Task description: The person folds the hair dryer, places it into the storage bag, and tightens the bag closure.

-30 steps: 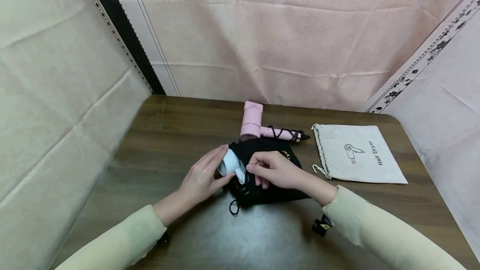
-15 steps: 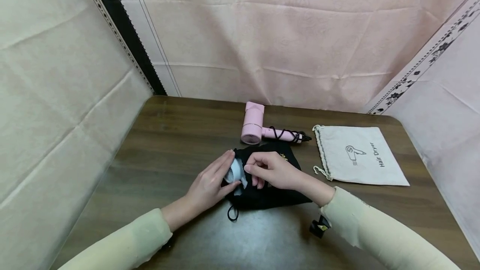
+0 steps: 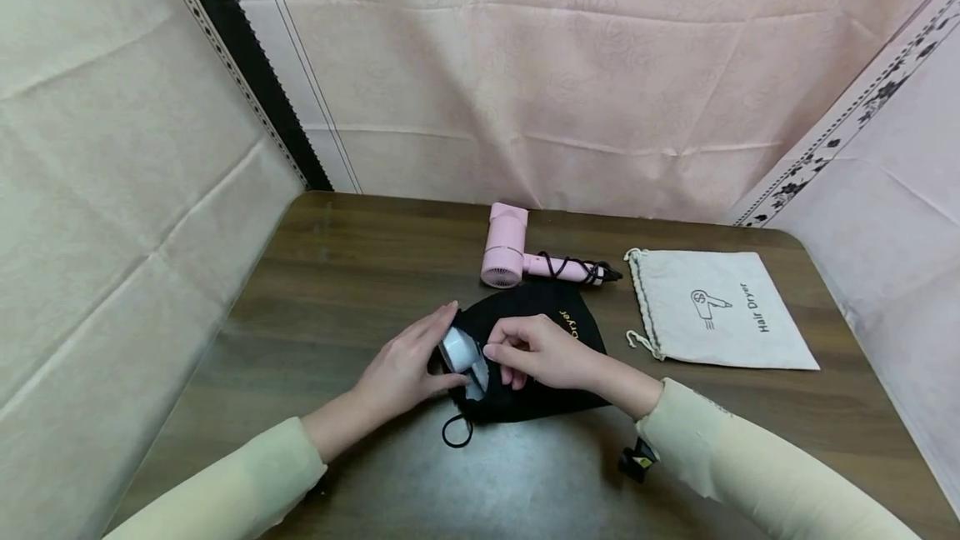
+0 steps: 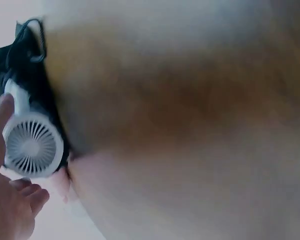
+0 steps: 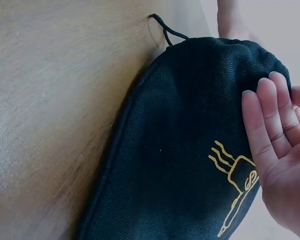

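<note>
A pale blue-white hair dryer (image 3: 459, 349) lies partly inside the mouth of a black drawstring bag (image 3: 536, 394); the rest of it is hidden by the cloth. My left hand (image 3: 401, 367) holds the dryer's exposed end, thumb on one side and fingers on the other. In the left wrist view the dryer's round slatted grille (image 4: 32, 146) faces the camera, and the thumb lies on its handle. With thumb and index finger my right hand (image 3: 543, 350) pinches the bag's edge by the opening. Its other fingers (image 5: 277, 107) lie along the outside of the black cloth.
Just behind the bag lies a pink hair dryer (image 3: 503, 250) with a black cord wound round its handle. A white drawstring bag (image 3: 723, 315) marked "Hair Dryer" lies flat at the right. Cloth hangings (image 3: 585, 82) stand behind and beside the wooden table (image 3: 352, 248).
The dryer's handle, plainly out of the bag a second ago, is now mostly covered by it. The bag and right hand have shifted slightly toward the near edge; the cord loop has moved left.
</note>
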Motion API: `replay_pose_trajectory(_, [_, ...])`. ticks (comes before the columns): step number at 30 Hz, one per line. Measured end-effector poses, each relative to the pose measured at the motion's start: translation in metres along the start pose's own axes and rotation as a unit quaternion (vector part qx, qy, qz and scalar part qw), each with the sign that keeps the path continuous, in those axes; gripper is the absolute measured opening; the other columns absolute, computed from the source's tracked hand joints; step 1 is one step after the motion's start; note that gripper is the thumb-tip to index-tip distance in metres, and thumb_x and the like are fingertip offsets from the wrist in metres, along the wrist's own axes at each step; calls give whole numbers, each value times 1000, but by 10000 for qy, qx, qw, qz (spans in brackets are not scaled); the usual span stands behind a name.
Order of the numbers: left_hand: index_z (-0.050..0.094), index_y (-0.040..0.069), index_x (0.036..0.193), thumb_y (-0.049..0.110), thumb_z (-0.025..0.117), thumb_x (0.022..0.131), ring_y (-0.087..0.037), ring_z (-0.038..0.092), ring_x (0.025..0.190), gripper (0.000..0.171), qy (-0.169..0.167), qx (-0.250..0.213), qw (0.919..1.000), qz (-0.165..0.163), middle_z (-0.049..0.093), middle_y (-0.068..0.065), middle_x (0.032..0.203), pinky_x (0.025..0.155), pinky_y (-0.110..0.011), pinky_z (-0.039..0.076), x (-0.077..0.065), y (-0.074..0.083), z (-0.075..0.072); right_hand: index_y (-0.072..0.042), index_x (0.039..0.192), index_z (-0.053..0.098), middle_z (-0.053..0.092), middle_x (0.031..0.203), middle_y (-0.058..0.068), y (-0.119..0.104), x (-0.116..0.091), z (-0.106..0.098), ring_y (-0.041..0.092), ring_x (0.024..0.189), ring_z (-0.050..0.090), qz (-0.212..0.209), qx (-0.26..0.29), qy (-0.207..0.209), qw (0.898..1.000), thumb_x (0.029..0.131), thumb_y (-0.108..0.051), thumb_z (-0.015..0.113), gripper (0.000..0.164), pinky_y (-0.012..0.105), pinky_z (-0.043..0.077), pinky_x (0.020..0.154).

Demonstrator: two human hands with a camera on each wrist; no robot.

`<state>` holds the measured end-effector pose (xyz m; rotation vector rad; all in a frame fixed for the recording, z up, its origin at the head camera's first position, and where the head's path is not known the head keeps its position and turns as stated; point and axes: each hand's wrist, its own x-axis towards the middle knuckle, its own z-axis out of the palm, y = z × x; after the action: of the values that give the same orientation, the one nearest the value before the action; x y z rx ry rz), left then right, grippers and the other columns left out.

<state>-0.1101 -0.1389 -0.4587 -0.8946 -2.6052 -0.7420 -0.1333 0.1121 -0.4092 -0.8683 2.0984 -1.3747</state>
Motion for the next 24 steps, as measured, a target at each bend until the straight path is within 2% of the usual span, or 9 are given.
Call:
replay_pose_trajectory(3, [34,22,151,42,70,85,-21,50,128,78,-326,-298,9989,-170,48,-5,145,99,-40,47,7,-6,-14,-15,90,63,64,66,3,0,0,-1,21,55,63,20,-27,42,10000,97,-24,58,13,37,57,55])
replay_pose_trajectory(5, [36,24,149,36,64,92,-19,49,129,65,-627,-580,9962,-179,48,-2,145,101,-41,46,14,-11,-23,-16,90,63,64,66,2,1,-1,-1,20,54,63,33,-55,51,10000,97,-25,57,13,36,57,55])
replay_pose_trajectory(10, [47,24,144,21,58,97,-15,47,131,48,-1445,-1048,9839,95,50,2,143,105,-40,42,38,-25,-38,-17,91,63,64,65,0,3,-2,-1,18,54,63,22,-151,59,9999,97,-26,57,13,35,56,54])
replay_pose_trajectory(13, [53,21,139,16,58,97,-13,48,130,43,-1760,-933,9794,338,53,1,141,104,-39,43,49,-31,-42,-18,90,63,64,65,-1,4,-1,1,18,54,63,37,-231,51,9997,97,-27,58,13,34,56,54])
replay_pose_trajectory(17, [59,17,133,11,59,95,-17,52,127,38,-2042,-599,9751,623,55,-2,138,102,-41,45,56,-37,-43,-19,90,63,64,66,-1,5,-2,2,17,54,63,54,-360,39,9993,97,-29,58,13,33,56,55])
replay_pose_trajectory(24, [65,16,126,15,61,94,-21,55,123,32,-2273,-381,9704,717,59,-6,134,100,-44,47,60,-44,-43,-22,93,63,64,67,-3,0,-11,1,15,56,64,-101,-737,-45,9972,97,-30,57,11,29,56,57])
